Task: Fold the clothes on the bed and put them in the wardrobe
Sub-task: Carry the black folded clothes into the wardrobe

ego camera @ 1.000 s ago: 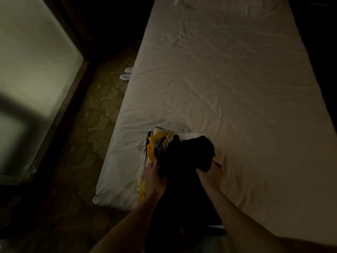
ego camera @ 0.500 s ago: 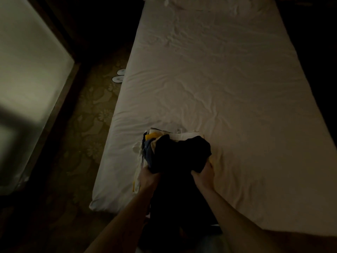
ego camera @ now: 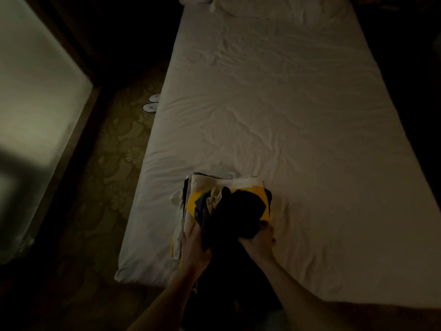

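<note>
Here dark, yellow, white clothes sit stacked, rumpled on top.

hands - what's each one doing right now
Left hand: grips the dark garment on top of the clothes pile.
Right hand: grips the same dark garment from the other side.

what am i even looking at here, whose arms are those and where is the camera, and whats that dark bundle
There is no machine here. A person wears a camera on their head, so this one view looks forward and down along their own bare arms. The big pale surface is a bed with a white sheet. Near its bottom left corner lies a stack of folded clothes, white and yellow pieces showing. On top sits a dark garment. The left hand and the right hand both grip it from the near side. A pair of white slippers sits on the patterned floor beside the bed. The room is dim, so finer detail is hard to tell.
</note>
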`<state>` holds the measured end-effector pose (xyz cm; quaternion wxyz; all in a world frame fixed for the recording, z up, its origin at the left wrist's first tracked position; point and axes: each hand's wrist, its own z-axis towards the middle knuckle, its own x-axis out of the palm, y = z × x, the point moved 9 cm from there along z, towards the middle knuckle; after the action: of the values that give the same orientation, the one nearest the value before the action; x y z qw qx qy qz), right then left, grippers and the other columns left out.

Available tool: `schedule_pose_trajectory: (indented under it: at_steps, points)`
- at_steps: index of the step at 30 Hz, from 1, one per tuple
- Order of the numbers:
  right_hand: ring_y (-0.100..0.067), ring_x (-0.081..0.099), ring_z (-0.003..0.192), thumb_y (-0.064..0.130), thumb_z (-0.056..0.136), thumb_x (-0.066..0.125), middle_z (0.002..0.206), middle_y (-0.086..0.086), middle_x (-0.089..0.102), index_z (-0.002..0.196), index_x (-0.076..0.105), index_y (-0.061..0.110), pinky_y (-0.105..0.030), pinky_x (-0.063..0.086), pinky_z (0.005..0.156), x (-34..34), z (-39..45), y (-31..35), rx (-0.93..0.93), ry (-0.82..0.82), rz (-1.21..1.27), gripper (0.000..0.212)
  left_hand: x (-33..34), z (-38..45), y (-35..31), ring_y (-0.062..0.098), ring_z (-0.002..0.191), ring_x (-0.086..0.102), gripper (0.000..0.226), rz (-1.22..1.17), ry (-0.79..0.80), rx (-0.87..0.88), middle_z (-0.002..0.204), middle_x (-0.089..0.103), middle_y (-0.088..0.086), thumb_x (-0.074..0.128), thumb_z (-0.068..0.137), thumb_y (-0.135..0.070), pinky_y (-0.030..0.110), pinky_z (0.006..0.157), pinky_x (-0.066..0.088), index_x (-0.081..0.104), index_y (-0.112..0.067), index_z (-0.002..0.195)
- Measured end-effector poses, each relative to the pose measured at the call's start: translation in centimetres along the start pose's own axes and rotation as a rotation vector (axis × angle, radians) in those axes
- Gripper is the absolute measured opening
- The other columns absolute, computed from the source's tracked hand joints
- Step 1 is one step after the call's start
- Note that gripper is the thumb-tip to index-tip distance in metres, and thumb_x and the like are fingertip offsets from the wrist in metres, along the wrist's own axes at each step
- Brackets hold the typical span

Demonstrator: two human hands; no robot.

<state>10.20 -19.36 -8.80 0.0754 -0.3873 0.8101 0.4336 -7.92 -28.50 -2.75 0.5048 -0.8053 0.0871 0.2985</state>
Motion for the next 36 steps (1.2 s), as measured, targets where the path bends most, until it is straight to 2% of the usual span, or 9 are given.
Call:
schedule_pose_trajectory:
  at_steps: [3, 6, 9, 15, 18, 22, 25, 29, 36]
  points:
    - [-0.025, 0.029, 0.139, 0.056, 0.073, 0.067, 0.144, 0.003, 0.038, 0.133, 0.05, 0.029, -0.051, 0.029, 0.113, -0.1, -1.0, 1.5, -0.119, -0.028, -0.096, 0.068, 0.0, 0.2, -0.4, 0.0, 0.129, 0.046, 0.058, -0.192, -0.02, 0.048, 0.137, 0.051, -0.022, 0.056, 0.082, -0.037, 0.036, 0.107, 0.042, 0.042, -0.048, 0.137]
    - [-0.026, 0.043, 0.133, 0.04, 0.086, 0.063, 0.124, 0.001, 0.057, 0.121, 0.053, 0.033, -0.048, 0.022, 0.119, 0.0, -1.4, 3.6, -0.261, 0.073, 0.03, 0.037, -0.5, 0.4, 0.6, -0.016, 0.122, 0.043, 0.069, -0.309, -0.055, -0.021, 0.128, 0.046, -0.043, 0.063, 0.071, -0.044, 0.011, 0.1, 0.039, 0.038, -0.055, 0.134]
    - [-0.031, 0.058, 0.111, 0.008, 0.093, 0.061, 0.101, -0.026, 0.063, 0.113, 0.057, -0.002, -0.045, 0.02, 0.12, -0.8, -1.1, 4.0, -0.202, 0.112, 0.11, 0.023, -0.6, 1.1, 3.9, 0.014, 0.124, 0.053, 0.095, -0.508, -0.075, -0.231, 0.135, 0.055, -0.007, 0.08, 0.054, -0.049, 0.039, 0.105, 0.044, 0.041, -0.029, 0.139]
    - [-0.026, 0.057, 0.112, 0.035, 0.074, 0.069, 0.114, -0.002, 0.061, 0.119, 0.056, 0.019, -0.046, 0.046, 0.098, -0.8, 0.6, 0.8, 0.051, 0.109, 0.153, 0.05, 0.7, 1.3, 5.8, 0.032, 0.101, 0.067, 0.103, -0.653, 0.104, -0.513, 0.115, 0.067, 0.015, 0.084, 0.037, -0.048, 0.046, 0.088, 0.055, 0.056, -0.009, 0.128]
    - [-0.016, 0.043, 0.104, 0.03, 0.079, 0.066, 0.104, 0.007, 0.052, 0.113, 0.054, 0.024, -0.042, 0.037, 0.099, -1.4, -0.5, 1.8, 0.009, -0.034, -0.007, 0.037, 0.3, 1.7, 3.6, 0.03, 0.102, 0.064, 0.116, -0.53, 0.097, -0.361, 0.117, 0.063, 0.018, 0.088, 0.031, -0.056, 0.028, 0.077, 0.057, 0.051, -0.001, 0.127]
    - [-0.019, 0.061, 0.088, 0.037, 0.079, 0.057, 0.09, 0.01, 0.06, 0.09, 0.063, 0.026, -0.034, 0.049, 0.085, -1.0, -2.8, 4.2, -0.261, -0.149, -0.061, 0.016, 1.2, 1.8, 4.0, 0.033, 0.133, 0.043, 0.109, -0.25, 0.091, -0.199, 0.142, 0.043, 0.02, 0.085, 0.056, -0.046, 0.052, 0.104, 0.043, 0.035, -0.007, 0.145]
    - [-0.007, 0.055, 0.099, 0.013, 0.086, 0.069, 0.097, 0.013, 0.06, 0.107, 0.068, 0.011, -0.009, 0.038, 0.092, -1.9, -3.9, 4.7, -0.32, -0.184, 0.004, 0.021, 1.4, 1.3, 3.3, 0.03, 0.134, 0.041, 0.097, -0.205, 0.139, -0.12, 0.141, 0.044, 0.016, 0.074, 0.062, -0.063, 0.05, 0.107, 0.04, 0.033, -0.035, 0.146]
    - [-0.013, 0.06, 0.099, 0.018, 0.081, 0.074, 0.105, 0.008, 0.061, 0.114, 0.061, 0.014, -0.026, 0.045, 0.088, -3.2, -2.9, 2.5, -0.132, -0.156, 0.125, 0.036, 1.3, 1.5, 2.7, 0.017, 0.127, 0.048, 0.08, -0.346, 0.202, -0.158, 0.133, 0.051, -0.002, 0.078, 0.053, -0.064, 0.037, 0.104, 0.043, 0.049, -0.052, 0.127]
    - [-0.026, 0.057, 0.112, 0.012, 0.087, 0.063, 0.125, -0.007, 0.058, 0.139, 0.044, 0.016, -0.037, 0.047, 0.093, -5.2, -2.2, 1.0, 0.276, 0.051, 0.281, 0.056, -0.4, 1.8, 2.5, 0.029, 0.108, 0.064, 0.109, -0.689, 0.195, -0.369, 0.126, 0.062, 0.018, 0.093, 0.042, -0.038, 0.024, 0.072, 0.056, 0.047, -0.009, 0.137]
